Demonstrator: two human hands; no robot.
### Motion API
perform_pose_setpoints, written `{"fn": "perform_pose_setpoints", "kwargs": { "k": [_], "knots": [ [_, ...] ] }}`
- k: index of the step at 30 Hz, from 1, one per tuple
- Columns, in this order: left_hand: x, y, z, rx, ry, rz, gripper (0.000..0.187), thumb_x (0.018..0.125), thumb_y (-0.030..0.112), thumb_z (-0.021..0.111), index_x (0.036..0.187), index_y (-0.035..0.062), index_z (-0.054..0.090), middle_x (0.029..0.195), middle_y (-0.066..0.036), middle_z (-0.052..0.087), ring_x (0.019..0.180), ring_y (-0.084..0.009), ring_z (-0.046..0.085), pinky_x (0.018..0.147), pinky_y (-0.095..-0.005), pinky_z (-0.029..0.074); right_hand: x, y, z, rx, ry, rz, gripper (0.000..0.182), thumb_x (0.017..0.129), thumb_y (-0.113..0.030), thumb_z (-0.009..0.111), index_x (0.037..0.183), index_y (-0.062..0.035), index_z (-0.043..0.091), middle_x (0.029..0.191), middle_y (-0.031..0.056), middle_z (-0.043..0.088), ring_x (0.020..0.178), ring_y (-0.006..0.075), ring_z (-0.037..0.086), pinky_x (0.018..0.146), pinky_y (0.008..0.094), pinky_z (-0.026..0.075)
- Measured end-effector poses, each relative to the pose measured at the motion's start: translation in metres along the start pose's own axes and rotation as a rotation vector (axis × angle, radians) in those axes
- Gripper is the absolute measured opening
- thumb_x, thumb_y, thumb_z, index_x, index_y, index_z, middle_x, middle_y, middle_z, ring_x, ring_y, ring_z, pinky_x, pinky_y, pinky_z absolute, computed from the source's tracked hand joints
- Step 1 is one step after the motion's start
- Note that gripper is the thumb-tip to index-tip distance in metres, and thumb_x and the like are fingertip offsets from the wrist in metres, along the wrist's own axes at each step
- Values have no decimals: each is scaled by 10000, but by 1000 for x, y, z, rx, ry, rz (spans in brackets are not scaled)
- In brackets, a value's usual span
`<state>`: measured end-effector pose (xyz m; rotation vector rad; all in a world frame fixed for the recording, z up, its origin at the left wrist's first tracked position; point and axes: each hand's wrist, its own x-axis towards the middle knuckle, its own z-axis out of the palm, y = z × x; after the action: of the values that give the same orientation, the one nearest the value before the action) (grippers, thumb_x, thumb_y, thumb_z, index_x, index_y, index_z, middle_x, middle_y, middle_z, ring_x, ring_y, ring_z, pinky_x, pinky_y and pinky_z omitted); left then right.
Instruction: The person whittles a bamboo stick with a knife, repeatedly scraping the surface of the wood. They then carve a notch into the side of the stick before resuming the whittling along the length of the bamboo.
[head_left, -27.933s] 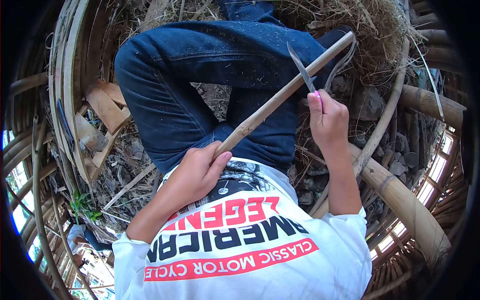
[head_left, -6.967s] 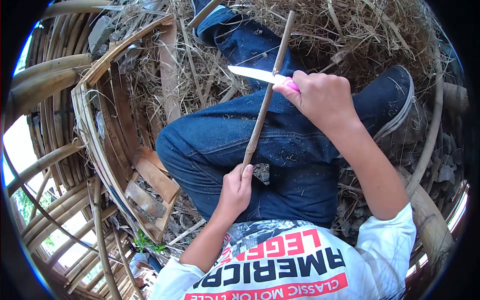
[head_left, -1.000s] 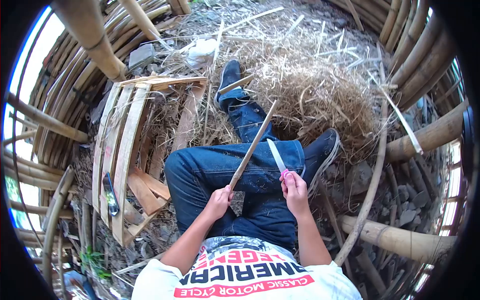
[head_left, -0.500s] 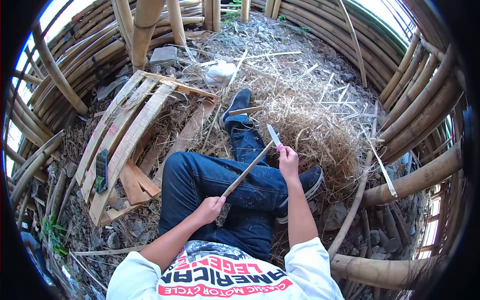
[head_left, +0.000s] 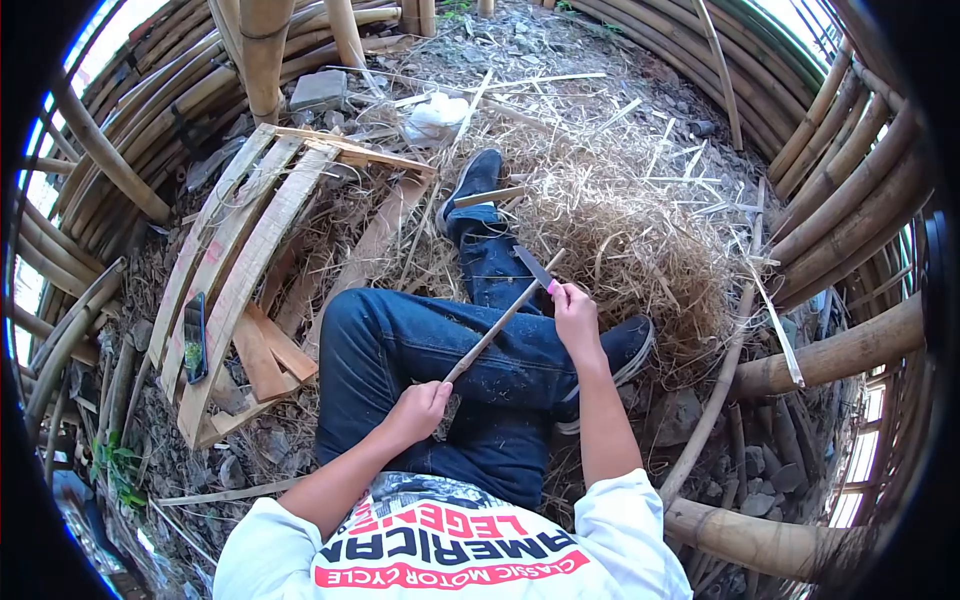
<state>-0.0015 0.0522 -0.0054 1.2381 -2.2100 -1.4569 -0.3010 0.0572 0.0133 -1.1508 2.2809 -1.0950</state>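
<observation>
My left hand point(head_left: 420, 410) is closed round the near end of a thin bamboo strip point(head_left: 500, 322), which slants up and away over my bent leg in jeans point(head_left: 440, 345). In my right hand point(head_left: 576, 318) is a knife point(head_left: 534, 263) with a pink handle, its handle mostly hidden by my fingers. The blade points up and to the left and crosses the strip near its far end; whether it touches cannot be made out. Beyond the knife lies a heap of dry shavings point(head_left: 640, 250).
At the left stands a slatted wooden pallet point(head_left: 235, 265) with a phone point(head_left: 195, 338) on it. A white plastic bag point(head_left: 436, 118) and a grey block point(head_left: 319, 90) lie farther off. Thick bamboo poles point(head_left: 830, 345) close in the right side, and stacked bamboo surrounds the rubble ground.
My right hand has turned the knife, so its blade tips farther left and now crosses the strip. The strip's near end has shifted slightly, still in my left hand.
</observation>
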Motion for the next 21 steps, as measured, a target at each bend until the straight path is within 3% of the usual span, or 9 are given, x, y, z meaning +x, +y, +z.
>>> {"fn": "perform_pose_setpoints", "kwargs": {
  "k": [2, 4, 10, 12, 14, 18, 21],
  "knots": [
    [1, 0, 0, -5, -17, -15, 402, 995, 267, 431, 780, -39, 580, 739, -278, 594, 737, -457, 591, 650, -492, 450, -15, -10, 6, -146, 49, -122, 327, 979, -311, 491, 854, -35, 616, 669, 240, 617, 681, 444, 622, 580, 513, 469],
    [1, 1, -1, -13, -19, -22, 405, 995, 268, 431, 776, -39, 578, 737, -277, 592, 732, -457, 589, 646, -491, 449, -37, -16, 17, -95, -39, -171, 226, 966, -268, 519, 880, -65, 567, 664, 242, 615, 674, 452, 618, 558, 548, 468],
    [3, 1, -1, -6, -22, -16, 409, 995, 271, 434, 771, -39, 580, 729, -277, 586, 723, -454, 588, 638, -488, 450, -74, -13, 36, -98, 11, -339, 188, 928, -256, 567, 900, -73, 539, 728, 175, 635, 681, 417, 623, 570, 481, 481],
    [2, -1, 1, -1, -13, -6, 408, 994, 271, 436, 773, -39, 581, 728, -277, 585, 724, -453, 589, 639, -488, 451, -80, -19, 35, -101, 17, -278, 229, 926, -279, 570, 862, -61, 544, 756, 145, 635, 696, 388, 626, 600, 447, 486],
    [2, -6, 3, -8, 18, 42, 410, 1004, 279, 429, 790, -46, 558, 664, -242, 549, 633, -398, 565, 595, -445, 423, -81, -20, 37, -128, 25, -302, 253, 930, -294, 561, 839, -58, 546, 746, 142, 631, 692, 379, 623, 608, 449, 481],
    [0, -5, 3, -12, 28, 28, 412, 1003, 281, 430, 790, -46, 561, 666, -244, 549, 629, -395, 563, 598, -444, 426, -84, -16, 41, -171, 35, -296, 337, 939, -352, 535, 771, -60, 547, 704, 132, 603, 672, 356, 604, 618, 458, 457],
    [1, -7, 3, -45, 20, 15, 426, 1004, 290, 435, 774, -47, 556, 625, -201, 536, 582, -313, 549, 587, -419, 426, -84, -8, 44, -210, 51, -372, 371, 940, -387, 525, 748, -69, 540, 670, 128, 580, 642, 346, 587, 598, 455, 443]
  ]
}}
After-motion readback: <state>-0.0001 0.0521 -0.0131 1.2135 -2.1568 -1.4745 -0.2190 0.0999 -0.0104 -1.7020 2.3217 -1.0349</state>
